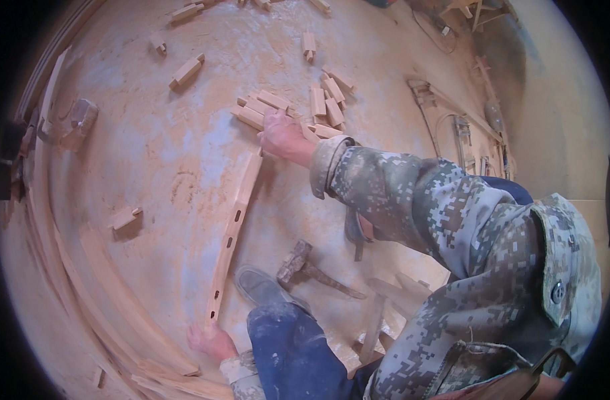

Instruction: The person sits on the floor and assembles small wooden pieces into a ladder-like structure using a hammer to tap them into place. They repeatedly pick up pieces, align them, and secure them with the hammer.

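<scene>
A long wooden rail [227,243] with several dark slots cut along it slants across the floor in front of me. My left hand [213,342] is closed round its near end. Beyond the far end, my right hand [283,136] is closed at the edge of a pile of short wooden blocks [273,101] with narrowed tenon ends. The back of that hand hides its fingertips, so what they grip cannot be made out. More blocks [317,102] lie just right of this hand.
A worn hammer [295,261] lies beside my shoe [265,287]. Long wooden strips [118,287] line the left side. A loose block [126,218] and a dusty tool [79,125] lie at left. A frame with cords [461,127] stands at right.
</scene>
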{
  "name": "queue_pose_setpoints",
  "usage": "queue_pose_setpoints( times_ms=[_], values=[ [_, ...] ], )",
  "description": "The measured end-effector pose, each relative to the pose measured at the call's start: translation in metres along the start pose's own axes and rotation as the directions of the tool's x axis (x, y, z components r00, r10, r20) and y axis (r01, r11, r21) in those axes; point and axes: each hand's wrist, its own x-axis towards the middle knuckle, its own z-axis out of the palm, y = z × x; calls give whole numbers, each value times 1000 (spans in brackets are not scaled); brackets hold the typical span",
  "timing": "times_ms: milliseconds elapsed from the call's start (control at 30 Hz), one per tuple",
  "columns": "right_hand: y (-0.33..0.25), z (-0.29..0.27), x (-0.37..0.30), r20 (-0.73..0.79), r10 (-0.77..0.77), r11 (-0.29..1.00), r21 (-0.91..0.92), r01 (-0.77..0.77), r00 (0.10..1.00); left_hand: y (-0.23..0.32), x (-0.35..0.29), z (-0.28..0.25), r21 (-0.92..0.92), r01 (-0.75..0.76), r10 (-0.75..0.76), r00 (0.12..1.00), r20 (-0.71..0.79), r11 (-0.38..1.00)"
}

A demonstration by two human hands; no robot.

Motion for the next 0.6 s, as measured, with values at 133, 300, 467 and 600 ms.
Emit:
queue_pose_setpoints(
  times_ms=[133, 300, 467, 600],
  values=[
    [-15, 11, 6, 32, -30, 999, -21, 31, 999, 24, 6, -15, -65, -76, 68, 991, -119, 995],
    [0, 8, -14, 286, -125, 872, 488, -32, 950, 79, 18, -40, -167, -158, 122, 971, -208, 973],
    [-10, -20, -112, 469, -286, 470, 828, -304, 836, 154, 36, -60, -780, 109, 128, 963, 236, 616],
    [-30, 7, -178, 362, -277, 535, 828, -170, 890, 203, 34, -52, -884, 318, 264, 871, 416, 343]
  ],
)
